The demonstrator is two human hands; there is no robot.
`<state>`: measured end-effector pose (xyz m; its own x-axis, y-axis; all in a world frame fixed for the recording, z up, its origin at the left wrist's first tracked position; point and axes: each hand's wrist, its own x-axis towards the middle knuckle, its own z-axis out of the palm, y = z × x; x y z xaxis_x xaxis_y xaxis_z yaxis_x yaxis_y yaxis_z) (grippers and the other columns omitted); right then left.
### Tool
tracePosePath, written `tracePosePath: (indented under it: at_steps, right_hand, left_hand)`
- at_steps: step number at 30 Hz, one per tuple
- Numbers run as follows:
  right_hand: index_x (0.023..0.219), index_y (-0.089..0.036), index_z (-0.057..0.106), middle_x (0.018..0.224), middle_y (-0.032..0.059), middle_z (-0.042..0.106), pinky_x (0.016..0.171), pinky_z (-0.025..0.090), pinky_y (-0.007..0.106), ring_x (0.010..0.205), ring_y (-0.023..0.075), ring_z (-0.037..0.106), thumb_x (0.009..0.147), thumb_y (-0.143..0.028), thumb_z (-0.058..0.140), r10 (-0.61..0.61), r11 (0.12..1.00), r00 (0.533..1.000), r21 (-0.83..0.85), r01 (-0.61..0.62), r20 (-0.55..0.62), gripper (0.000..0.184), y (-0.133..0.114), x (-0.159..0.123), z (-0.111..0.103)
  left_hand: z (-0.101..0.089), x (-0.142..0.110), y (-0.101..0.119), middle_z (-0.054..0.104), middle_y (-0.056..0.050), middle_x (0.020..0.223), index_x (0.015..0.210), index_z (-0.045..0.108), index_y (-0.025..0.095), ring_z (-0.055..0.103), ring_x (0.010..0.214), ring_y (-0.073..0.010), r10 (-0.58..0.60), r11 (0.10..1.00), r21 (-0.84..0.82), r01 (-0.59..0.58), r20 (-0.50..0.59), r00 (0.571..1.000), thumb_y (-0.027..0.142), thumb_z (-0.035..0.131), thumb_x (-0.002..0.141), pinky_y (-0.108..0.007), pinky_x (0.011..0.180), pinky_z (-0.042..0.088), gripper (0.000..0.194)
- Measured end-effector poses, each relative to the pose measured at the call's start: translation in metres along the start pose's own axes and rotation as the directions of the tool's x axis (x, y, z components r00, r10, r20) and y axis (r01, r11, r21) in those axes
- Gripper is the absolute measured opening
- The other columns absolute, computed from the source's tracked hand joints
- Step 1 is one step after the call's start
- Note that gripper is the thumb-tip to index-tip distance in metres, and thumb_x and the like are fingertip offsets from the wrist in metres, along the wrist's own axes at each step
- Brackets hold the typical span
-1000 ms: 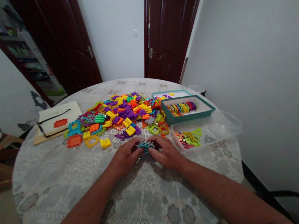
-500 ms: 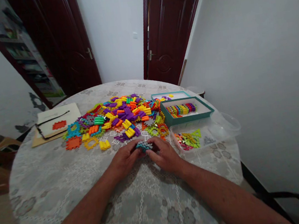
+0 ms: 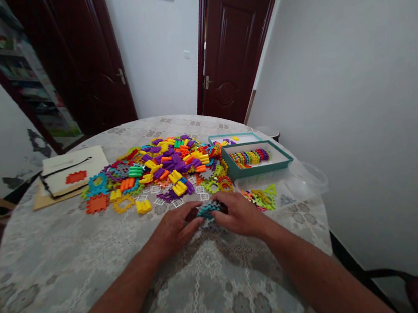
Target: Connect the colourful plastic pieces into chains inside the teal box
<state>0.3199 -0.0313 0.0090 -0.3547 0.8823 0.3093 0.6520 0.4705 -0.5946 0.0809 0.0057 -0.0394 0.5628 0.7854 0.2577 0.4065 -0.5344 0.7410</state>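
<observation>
A small stack of grey and teal gear-shaped plastic pieces [image 3: 208,209] is held between my two hands, just above the near side of the table. My left hand [image 3: 175,226] grips its left end, thumb in front and fingers behind. On the right end, the thumb and fingers of my right hand [image 3: 242,214] are closed around it. Past the hands lies a heap of colourful plastic building pieces [image 3: 171,161]. A yellow piece [image 3: 143,206] sits apart at the heap's near edge. Fingertips behind the stack are partly hidden.
A teal box [image 3: 260,173] holds a row of colourful gear pieces, with its lid [image 3: 233,137] behind. In front of it, a clear plastic tray [image 3: 286,195] contains loose pieces. At the left, papers [image 3: 63,164] carry a black strap and an orange piece [image 3: 76,177].
My hands, with the stack between them, have shifted slightly right in the view and the stack has tilted, showing more teal. The camera view has also moved a little.
</observation>
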Motion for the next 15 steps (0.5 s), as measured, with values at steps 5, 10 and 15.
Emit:
tracePosePath:
  at_steps: [5, 10, 15]
  right_hand:
    - [0.105, -0.021, 0.072, 0.087, 0.0039, 0.072, 0.071, 0.043, 0.029, 0.075, 0.0187, 0.061, 0.097, -0.031, 0.061, 0.121, 0.955, 0.959, -0.232, -0.183, -0.257, 0.017, 0.027, 0.028, -0.077]
    - [0.122, -0.013, 0.075, 0.119, 0.0171, 0.077, 0.084, 0.046, 0.029, 0.104, 0.0248, 0.069, 0.098, -0.028, 0.059, 0.433, 0.634, 0.857, -0.582, -0.509, -0.279, 0.032, 0.094, 0.068, -0.13]
    - [0.114, -0.016, 0.083, 0.115, 0.0156, 0.081, 0.087, 0.05, 0.027, 0.107, 0.0271, 0.073, 0.085, -0.024, 0.077, 0.545, 0.602, 0.827, -0.623, -0.499, -0.136, 0.03, 0.126, 0.086, -0.13]
  left_hand:
    - [-0.001, 0.002, -0.004, 0.082, -0.009, 0.105, 0.124, 0.073, 0.024, 0.077, 0.095, -0.025, -0.031, 0.997, 0.067, 0.039, -0.115, 0.993, 0.042, 0.06, 0.1, -0.04, 0.093, 0.058, 0.033]
    - [-0.001, 0.003, -0.012, 0.082, -0.009, 0.108, 0.117, 0.077, 0.025, 0.077, 0.098, -0.0267, -0.017, 0.994, 0.106, 0.033, -0.144, 0.989, 0.04, 0.06, 0.099, -0.041, 0.096, 0.058, 0.029]
    - [0.0, 0.003, -0.018, 0.083, -0.01, 0.11, 0.117, 0.078, 0.025, 0.076, 0.1, -0.027, -0.023, 0.991, 0.128, 0.04, -0.131, 0.991, 0.042, 0.058, 0.1, -0.042, 0.1, 0.057, 0.031]
